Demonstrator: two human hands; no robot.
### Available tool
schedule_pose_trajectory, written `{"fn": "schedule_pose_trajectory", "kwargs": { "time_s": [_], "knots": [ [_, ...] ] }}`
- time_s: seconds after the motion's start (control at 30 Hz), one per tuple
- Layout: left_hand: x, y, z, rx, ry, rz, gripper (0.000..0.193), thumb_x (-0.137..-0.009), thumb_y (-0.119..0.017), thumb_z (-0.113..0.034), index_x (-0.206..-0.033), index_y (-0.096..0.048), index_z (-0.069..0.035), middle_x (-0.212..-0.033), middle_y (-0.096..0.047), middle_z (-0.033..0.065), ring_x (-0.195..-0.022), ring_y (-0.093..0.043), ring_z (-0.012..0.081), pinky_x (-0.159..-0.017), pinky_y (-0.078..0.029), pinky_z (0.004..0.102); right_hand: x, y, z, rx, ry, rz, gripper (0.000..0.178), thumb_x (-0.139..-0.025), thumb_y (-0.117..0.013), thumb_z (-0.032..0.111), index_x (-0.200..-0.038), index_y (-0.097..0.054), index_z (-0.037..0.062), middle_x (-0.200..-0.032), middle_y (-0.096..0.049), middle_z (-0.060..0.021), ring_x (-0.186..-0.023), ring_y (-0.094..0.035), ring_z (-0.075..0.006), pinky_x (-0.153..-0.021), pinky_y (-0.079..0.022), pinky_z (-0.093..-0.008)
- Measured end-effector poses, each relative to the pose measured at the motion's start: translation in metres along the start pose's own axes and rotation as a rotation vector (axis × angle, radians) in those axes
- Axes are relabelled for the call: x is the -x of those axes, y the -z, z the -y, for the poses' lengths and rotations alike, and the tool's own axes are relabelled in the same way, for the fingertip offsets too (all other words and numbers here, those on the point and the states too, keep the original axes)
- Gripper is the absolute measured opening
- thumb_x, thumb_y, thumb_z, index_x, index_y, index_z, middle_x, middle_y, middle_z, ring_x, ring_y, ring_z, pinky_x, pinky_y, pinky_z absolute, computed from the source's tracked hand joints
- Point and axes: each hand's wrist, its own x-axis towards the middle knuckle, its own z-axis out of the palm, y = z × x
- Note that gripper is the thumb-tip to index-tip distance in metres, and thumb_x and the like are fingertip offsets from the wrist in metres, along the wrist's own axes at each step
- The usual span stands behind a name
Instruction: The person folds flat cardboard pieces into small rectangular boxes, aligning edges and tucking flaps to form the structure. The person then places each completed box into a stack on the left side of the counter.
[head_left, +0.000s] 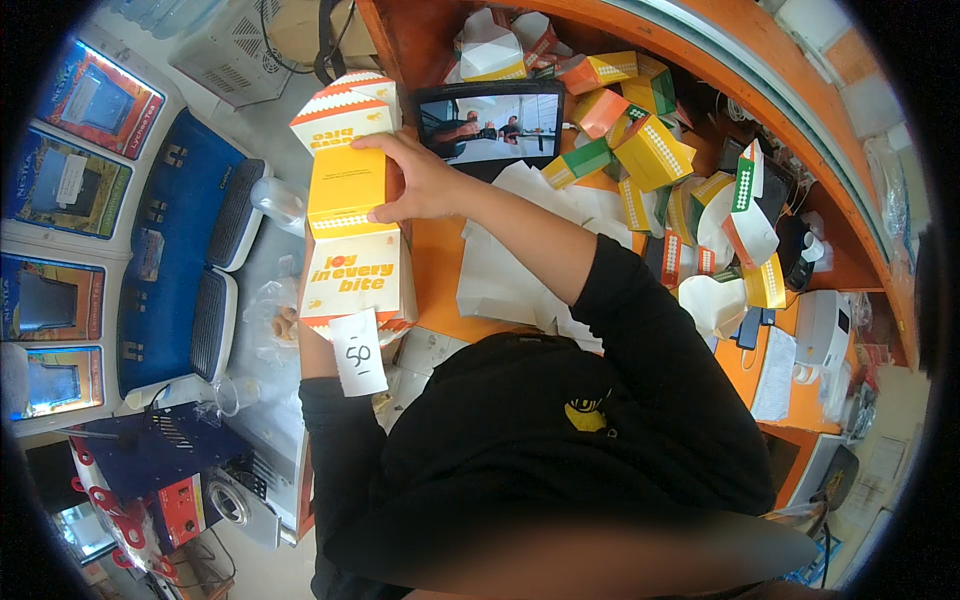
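Note:
A stack of flat, unfolded food cartons (pixel 352 272) in white, yellow and orange stands lengthwise before me at the left end of the orange counter. My right hand (pixel 425 180) grips it from the right side, with thumb and fingers on the edges of the yellow middle panel (pixel 345 185). A white paper tag (pixel 358 352) with handwriting hangs on the near end. My left forearm (pixel 318 358) reaches up under the near end, and the stack hides the left hand and its fingers.
Several folded cartons (pixel 655 153) lie heaped at the back right. A screen (pixel 490 125) leans at the back of the orange counter (pixel 440 270). White paper sheets (pixel 500 270) spread beneath my right arm. A drink dispenser (pixel 150 240), a plastic cup (pixel 237 396) and a clear bag (pixel 275 320) are left.

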Motion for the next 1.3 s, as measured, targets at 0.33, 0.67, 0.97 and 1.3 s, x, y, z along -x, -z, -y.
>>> {"fn": "schedule_pose_trajectory", "kwargs": {
  "time_s": [0.33, 0.67, 0.97, 1.3],
  "knots": [
    [0.033, 0.019, -0.013, -0.229, -0.167, -0.181, 0.066, -0.103, -0.031, -0.059, -0.145, -0.044, -0.009, -0.132, -0.060, 0.0183, -0.115, -0.064, 0.0299, -0.093, -0.054, 0.0390, -0.023, 0.002, 0.036, 0.106, -0.037, 0.054, 0.096, -0.065, -0.086, 0.040, -0.145, -0.041, 0.0132, -0.132, -0.045, -0.0214, -0.127, -0.045, -0.0371, -0.106, -0.039, -0.0408],
    [0.045, 0.014, -0.026, -0.405, -0.273, -0.251, 0.066, -0.103, -0.032, -0.058, -0.144, -0.045, -0.008, -0.132, -0.060, 0.0187, -0.117, -0.063, 0.0300, -0.095, -0.053, 0.0389, -0.052, 0.002, 0.075, 0.181, -0.058, 0.081, 0.101, -0.062, -0.083, 0.055, -0.145, -0.044, 0.0104, -0.130, -0.049, -0.0219, -0.124, -0.049, -0.0363, -0.102, -0.044, -0.0411],
    [0.047, 0.009, -0.034, -0.506, -0.329, -0.281, 0.066, -0.103, -0.032, -0.058, -0.143, -0.046, -0.007, -0.132, -0.060, 0.0190, -0.118, -0.061, 0.0302, -0.097, -0.051, 0.0387, -0.069, 0.003, 0.093, 0.239, -0.017, 0.087, 0.103, -0.063, -0.083, 0.056, -0.146, -0.043, 0.0094, -0.128, -0.049, -0.0200, -0.118, -0.054, -0.0343, -0.095, -0.048, -0.0377],
    [0.058, 0.014, -0.029, -0.540, -0.304, -0.330, 0.066, -0.103, -0.032, -0.057, -0.142, -0.048, -0.006, -0.132, -0.060, 0.0194, -0.120, -0.060, 0.0303, -0.099, -0.049, 0.0386, -0.065, 0.006, 0.100, 0.244, 0.002, 0.066, 0.101, -0.063, -0.085, 0.053, -0.145, -0.043, 0.0110, -0.128, -0.051, -0.0213, -0.121, -0.052, -0.0353, -0.097, -0.047, -0.0397]
  ]
}}
